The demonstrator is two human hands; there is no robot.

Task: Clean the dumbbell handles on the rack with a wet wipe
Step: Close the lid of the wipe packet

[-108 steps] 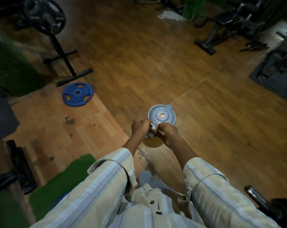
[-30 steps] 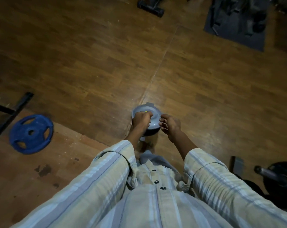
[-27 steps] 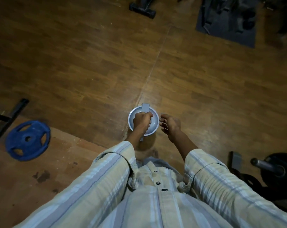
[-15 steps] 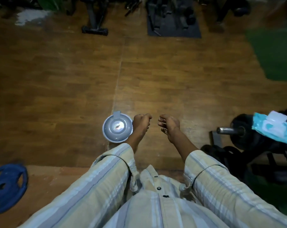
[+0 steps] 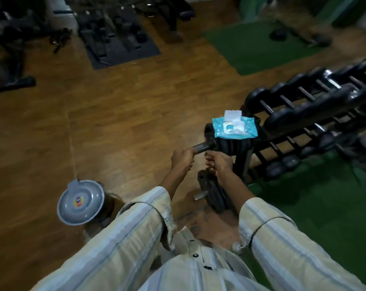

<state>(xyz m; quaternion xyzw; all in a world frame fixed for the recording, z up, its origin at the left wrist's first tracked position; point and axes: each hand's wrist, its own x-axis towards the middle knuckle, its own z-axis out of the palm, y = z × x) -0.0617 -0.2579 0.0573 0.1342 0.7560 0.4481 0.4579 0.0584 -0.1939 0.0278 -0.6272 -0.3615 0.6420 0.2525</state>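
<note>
- My left hand: fingers curled into a loose fist, held in front of the steel peg that sticks out from a stack of black weight plates; I cannot tell whether anything is inside the fist or whether it touches the peg.
- My right hand: fingers likewise curled, just right of the left hand and below the peg; nothing visible in its hold.
- Wipe pack: light blue, white flap raised, lying flat on top of the plate stack, just beyond both hands.
- Dumbbell rack: slanted tiers of black dumbbells with bare metal handles, running away to the right behind the plates, apart from both hands.
- Lower plates: a second stack on a short peg near the floor, under my right wrist.
- Grey lidded bin: round, on the wooden floor to the left of my left sleeve.
</note>
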